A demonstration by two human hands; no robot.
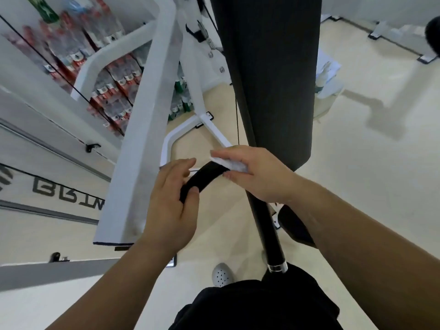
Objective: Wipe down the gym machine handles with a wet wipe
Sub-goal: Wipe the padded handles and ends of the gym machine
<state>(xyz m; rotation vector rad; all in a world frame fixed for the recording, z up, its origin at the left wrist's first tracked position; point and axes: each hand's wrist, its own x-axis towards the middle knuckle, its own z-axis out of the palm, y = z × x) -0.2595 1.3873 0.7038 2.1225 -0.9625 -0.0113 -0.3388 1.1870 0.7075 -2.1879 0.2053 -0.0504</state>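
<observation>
A black curved handle [202, 178] of the gym machine sits in the middle of the head view. My left hand [171, 206] grips its near end between thumb and fingers. My right hand [257, 175] presses a white wet wipe [234, 165] against the handle's far end, fingers closed over the wipe. From under my right hand a straight black bar [266, 232] with a chrome end cap runs down toward my body.
The machine's white frame [140, 129] rises to the left, and a dark padded column [269, 67] stands behind the handle. Shelves of bottles [100, 58] fill the upper left. Below are beige floor, my white shoe [221, 275] and black shorts.
</observation>
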